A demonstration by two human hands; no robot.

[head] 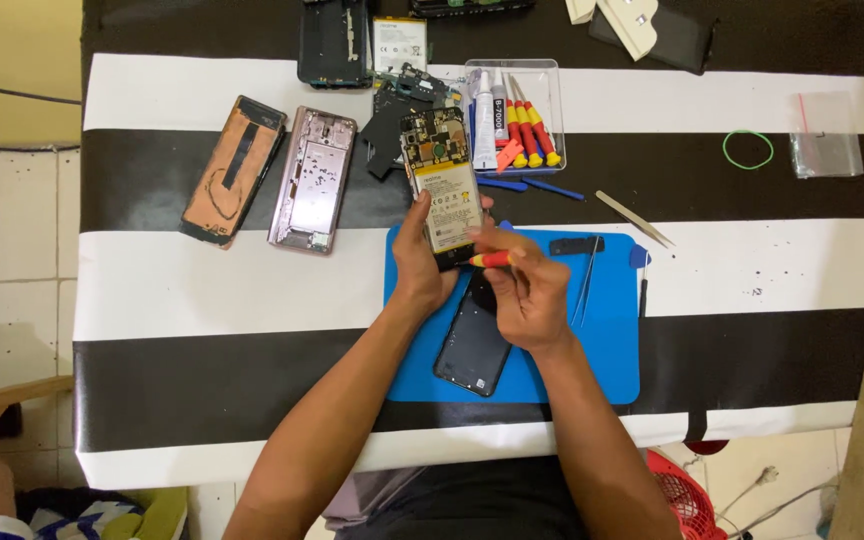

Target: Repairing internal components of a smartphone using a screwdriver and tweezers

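Head cam: our left hand grips the opened phone w/ battery showing; right hand pinches a red-yellow screwdriver at its lower edge, above blue mat on bench.

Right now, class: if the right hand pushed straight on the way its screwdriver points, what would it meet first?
The right hand aims its red-and-yellow screwdriver leftward; it would likely meet the lower end of the opened phone held by the left hand, though depth is unclear.

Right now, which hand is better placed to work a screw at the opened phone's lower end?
The right hand: it holds the red-and-yellow screwdriver, tip at the opened phone; the left hand grips it.
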